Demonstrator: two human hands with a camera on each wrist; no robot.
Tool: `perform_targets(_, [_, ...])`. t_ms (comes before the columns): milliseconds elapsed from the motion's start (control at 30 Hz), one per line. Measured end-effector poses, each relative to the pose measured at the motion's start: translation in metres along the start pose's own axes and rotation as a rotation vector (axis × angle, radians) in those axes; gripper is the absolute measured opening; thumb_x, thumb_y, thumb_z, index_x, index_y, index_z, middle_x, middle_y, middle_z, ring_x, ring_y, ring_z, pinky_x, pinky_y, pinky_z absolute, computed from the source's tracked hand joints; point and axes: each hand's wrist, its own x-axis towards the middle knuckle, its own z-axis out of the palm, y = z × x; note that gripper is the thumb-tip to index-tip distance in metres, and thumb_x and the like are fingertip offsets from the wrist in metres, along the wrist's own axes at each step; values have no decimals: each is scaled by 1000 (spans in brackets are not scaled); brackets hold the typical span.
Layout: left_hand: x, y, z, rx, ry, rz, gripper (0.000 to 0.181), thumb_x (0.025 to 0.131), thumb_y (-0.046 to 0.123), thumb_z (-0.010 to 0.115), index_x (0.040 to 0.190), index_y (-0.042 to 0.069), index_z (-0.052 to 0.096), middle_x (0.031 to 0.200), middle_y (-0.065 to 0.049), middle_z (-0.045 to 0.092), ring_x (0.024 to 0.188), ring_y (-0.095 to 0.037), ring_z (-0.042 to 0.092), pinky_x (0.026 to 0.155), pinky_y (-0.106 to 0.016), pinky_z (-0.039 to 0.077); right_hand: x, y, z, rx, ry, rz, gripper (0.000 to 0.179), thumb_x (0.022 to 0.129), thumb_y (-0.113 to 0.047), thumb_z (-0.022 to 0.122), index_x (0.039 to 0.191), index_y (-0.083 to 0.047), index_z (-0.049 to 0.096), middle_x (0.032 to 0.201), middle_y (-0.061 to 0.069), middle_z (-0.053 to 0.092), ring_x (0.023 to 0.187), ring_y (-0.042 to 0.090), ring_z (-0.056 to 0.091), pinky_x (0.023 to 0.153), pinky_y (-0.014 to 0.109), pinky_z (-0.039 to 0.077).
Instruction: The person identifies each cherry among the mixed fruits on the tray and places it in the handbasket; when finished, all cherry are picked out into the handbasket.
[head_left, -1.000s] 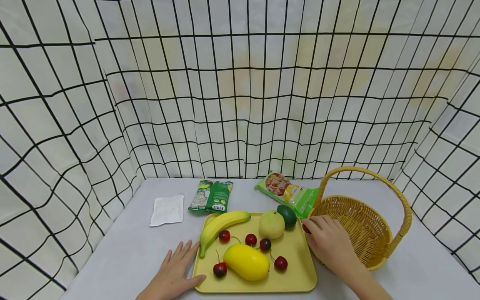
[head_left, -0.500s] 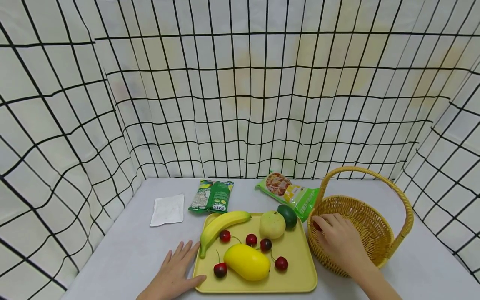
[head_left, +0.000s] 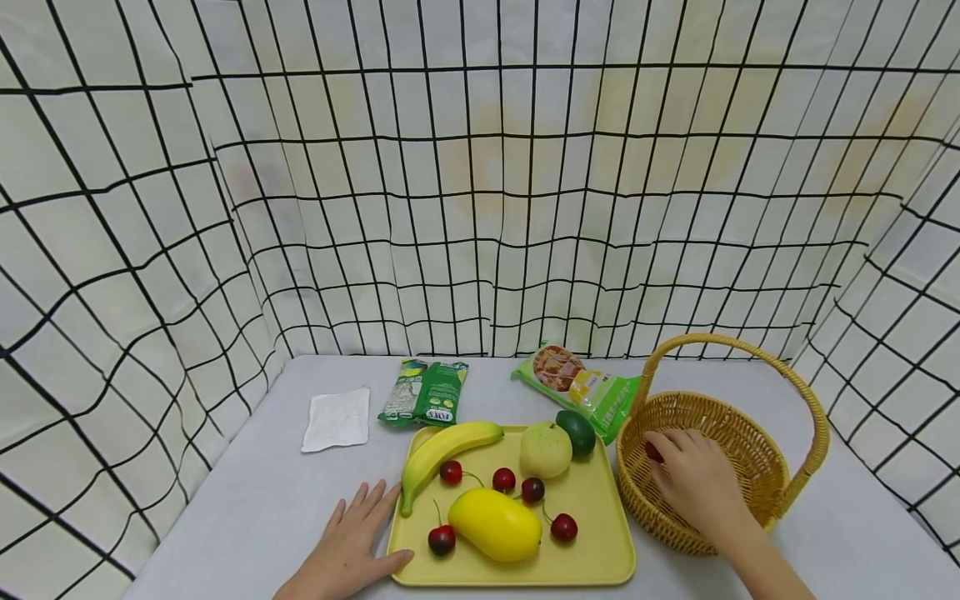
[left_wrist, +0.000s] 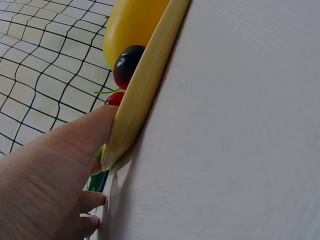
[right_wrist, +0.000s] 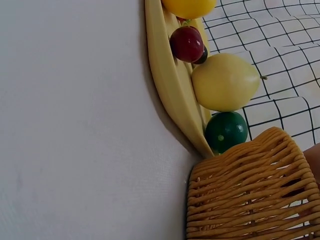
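My right hand [head_left: 697, 483] is inside the wicker basket [head_left: 660, 527], pinching a dark red cherry [head_left: 653, 452] that its fingers mostly cover. In the right wrist view the basket's wall hides nearly all of that hand. My left hand [head_left: 351, 537] lies with spread, straight fingers against the left rim of the yellow tray [head_left: 585, 568]; its thumb [left_wrist: 95, 122] touches the rim. On the tray are a banana [head_left: 435, 458], a mango [head_left: 495, 525], a pale round pear-like fruit [right_wrist: 225, 82], a dark green fruit [right_wrist: 226, 131] and several cherries [head_left: 563, 527].
Behind the tray lie a green packet [head_left: 425, 393] and a green-and-white food bag [head_left: 577, 385]. A white square sheet [head_left: 336, 419] is at the left. The basket's tall handle [head_left: 813, 417] arches above it. Netted white walls enclose the table.
My right hand has moved right from the tray's right edge, over the basket's near rim and into the basket, carrying the cherry. The left hand has stayed in place.
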Motion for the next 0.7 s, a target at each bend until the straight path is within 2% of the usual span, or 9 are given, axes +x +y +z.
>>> perform_targets(200, [0,0,0,0,1,11,101,67,72,59,142,9,33,145,-20,28,134,-42,16,102,-65,4,-3,8,4,-1,-19,16,37,61,-9,77,96,-4,66,84,11,65,74,28,59,58,40,50])
perform_targets(433, [0,0,0,0,-1,-5,101,66,72,59,142,9,34,145,-20,28,134,-42,16,103,-65,4,-8,20,11,25,-111,84,36,61,-9,79,95,-5,66,81,8,64,72,25,59,58,39,51])
perform_targets(700, [-1,0,1,-7,12,1,101,66,71,60,142,10,35,145,-20,28,134,-41,16,103,-64,5,-13,26,15,32,-208,158,34,65,-11,79,97,-6,66,86,8,64,78,26,60,64,43,52])
